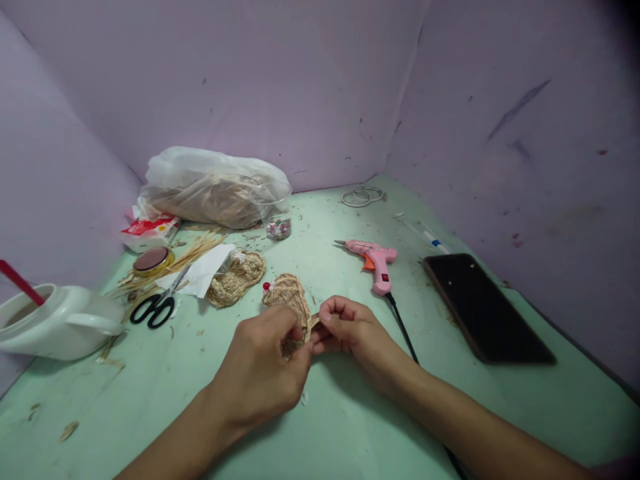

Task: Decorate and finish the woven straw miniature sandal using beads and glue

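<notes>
A small woven straw slipper [293,291] with a red bead at its far end stands between my hands. My left hand [270,353] is closed around its near part, thumb and fingers hiding much of it. From the right, my right hand [345,325] pinches a thin straw strip [315,321] at the slipper's side edge. A second straw slipper [237,279] with white beads lies just beyond, to the left. The pink glue gun [373,257] rests on its side to the right, nozzle pointing left.
Black-handled scissors [159,307], white paper [205,270], loose straw [200,248] and a tape roll [153,260] lie left. A white pot [60,320] stands near the left wall. Behind are a plastic bag [215,187] and bead cup [278,227]. A dark tablet [485,307] lies right.
</notes>
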Demonstrator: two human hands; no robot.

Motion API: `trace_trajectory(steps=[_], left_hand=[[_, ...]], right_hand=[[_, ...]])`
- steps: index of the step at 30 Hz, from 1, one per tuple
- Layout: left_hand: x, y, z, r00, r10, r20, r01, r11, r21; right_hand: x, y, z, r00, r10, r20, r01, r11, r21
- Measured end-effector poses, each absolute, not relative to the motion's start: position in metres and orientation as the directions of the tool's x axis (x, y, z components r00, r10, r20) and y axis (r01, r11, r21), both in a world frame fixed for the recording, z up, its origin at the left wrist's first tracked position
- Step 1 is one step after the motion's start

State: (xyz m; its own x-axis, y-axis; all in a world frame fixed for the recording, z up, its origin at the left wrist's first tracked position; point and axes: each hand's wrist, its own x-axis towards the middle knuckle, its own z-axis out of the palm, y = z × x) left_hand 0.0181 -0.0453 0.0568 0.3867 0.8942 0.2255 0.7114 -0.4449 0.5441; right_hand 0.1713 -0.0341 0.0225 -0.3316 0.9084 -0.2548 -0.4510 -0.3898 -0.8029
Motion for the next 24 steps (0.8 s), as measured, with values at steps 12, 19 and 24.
trace_trajectory(steps=[12, 19, 24], left_hand=[[0.0182, -0.0471, 0.0576, 0.384, 0.895, 0.226, 0.688, -0.441, 0.577], [0.0185, -0.0466, 0.0576, 0.374, 0.902, 0.214, 0.702, -0.426, 0.57], [0.0188, -0.0466, 0.0578, 0.382, 0.899, 0.214, 0.697, -0.433, 0.572]], right_hand=[[0.1739, -0.0317, 0.0223, -0.344, 0.89, -0.3, -0.482, -0.441, -0.757], [0.1741, -0.0322, 0.0252, -0.315, 0.889, -0.333, -0.451, -0.448, -0.772], [0.1738, -0.0329, 0.0212, -0.331, 0.909, -0.252, -0.369, -0.371, -0.852]])
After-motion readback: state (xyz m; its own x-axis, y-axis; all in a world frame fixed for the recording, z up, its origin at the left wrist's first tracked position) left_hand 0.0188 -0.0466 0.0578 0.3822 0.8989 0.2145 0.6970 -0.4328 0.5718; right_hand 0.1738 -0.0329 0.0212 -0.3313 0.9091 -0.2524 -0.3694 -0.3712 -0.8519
